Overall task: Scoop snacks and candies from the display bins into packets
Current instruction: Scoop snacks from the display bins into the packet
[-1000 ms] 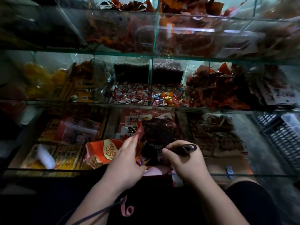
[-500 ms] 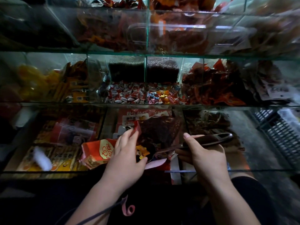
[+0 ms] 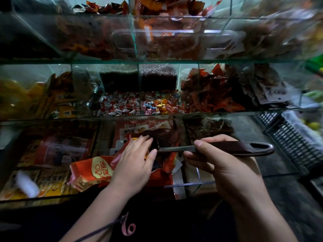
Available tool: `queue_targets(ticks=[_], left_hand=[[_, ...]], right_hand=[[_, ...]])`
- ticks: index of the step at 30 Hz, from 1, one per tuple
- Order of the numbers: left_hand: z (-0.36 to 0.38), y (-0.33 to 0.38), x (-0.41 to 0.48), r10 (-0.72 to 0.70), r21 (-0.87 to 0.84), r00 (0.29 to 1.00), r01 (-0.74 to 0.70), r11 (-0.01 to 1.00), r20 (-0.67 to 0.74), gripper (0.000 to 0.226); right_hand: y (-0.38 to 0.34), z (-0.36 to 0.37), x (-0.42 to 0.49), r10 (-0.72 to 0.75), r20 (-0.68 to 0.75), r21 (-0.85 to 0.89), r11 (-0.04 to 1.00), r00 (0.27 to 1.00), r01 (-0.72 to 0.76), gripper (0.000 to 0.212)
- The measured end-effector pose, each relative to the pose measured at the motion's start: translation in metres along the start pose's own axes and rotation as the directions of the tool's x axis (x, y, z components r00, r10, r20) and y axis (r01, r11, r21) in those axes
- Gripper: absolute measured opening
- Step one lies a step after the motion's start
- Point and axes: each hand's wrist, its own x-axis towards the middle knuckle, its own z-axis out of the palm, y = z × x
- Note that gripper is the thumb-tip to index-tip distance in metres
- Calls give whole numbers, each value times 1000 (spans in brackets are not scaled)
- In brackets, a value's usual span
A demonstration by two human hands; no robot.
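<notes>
- A white, blurred object [image 3: 26, 183] lies near the front left corner of the bottom glass tier [image 3: 43, 196], over flat yellow-printed packs.
- An orange-red packet [image 3: 90, 172] rests tilted near that tier's front edge, left of centre, with its mouth turned toward the middle bin.
- The left hand [image 3: 134, 163] holds the packet at its mouth, fingers nearly straight over the top and thumb spread to the side.
- In the middle tier above, red-and-white wrapped candies [image 3: 118, 106] fill one bin and mixed-colour candies [image 3: 158, 105] fill the bin just beside it.
- A dark shredded snack [image 3: 167, 135] sits in the bottom tier's middle bin, just behind the packet's mouth.
- A scoop [image 3: 236, 148] lies level, its dark bowl at the packet's mouth beside the left fingertips.
- The right hand [image 3: 225, 170] grips the scoop's dark handle, thumb on top.
- A black plastic crate [image 3: 290, 137] stands at the right edge.
</notes>
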Motion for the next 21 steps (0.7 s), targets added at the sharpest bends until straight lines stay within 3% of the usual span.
queue_targets(ticks=[6, 10, 13, 16, 18, 19, 21], left_hand=[[-17, 18, 23, 167, -23, 967, -175, 984, -192, 40], [-36, 38, 65, 295, 24, 915, -300, 954, -277, 36], [-47, 52, 109, 342, 21, 912, -347, 938, -227, 34], [-51, 62, 151, 274, 21, 951, -274, 961, -143, 37], [-48, 65, 173, 155, 65, 986, -152, 986, -53, 44], [-47, 65, 182, 113, 89, 994, -112, 990, -5, 46], [-42, 62, 187, 49, 101, 998, -52, 993, 34, 41]], right_hand=[[-25, 8, -4, -119, 40, 76, 990, 992, 116, 10], [-40, 13, 7, -202, -45, 149, 967, 978, 207, 12], [-43, 23, 29, -279, -95, 146, 946, 955, 291, 8], [-34, 41, 58, -425, -158, -3, 903, 891, 430, 9], [-22, 49, 78, -622, -95, -273, 767, 777, 581, 8], [-18, 50, 88, -691, 25, -424, 647, 722, 634, 8], [-8, 48, 104, -654, 339, -588, 413, 676, 695, 8]])
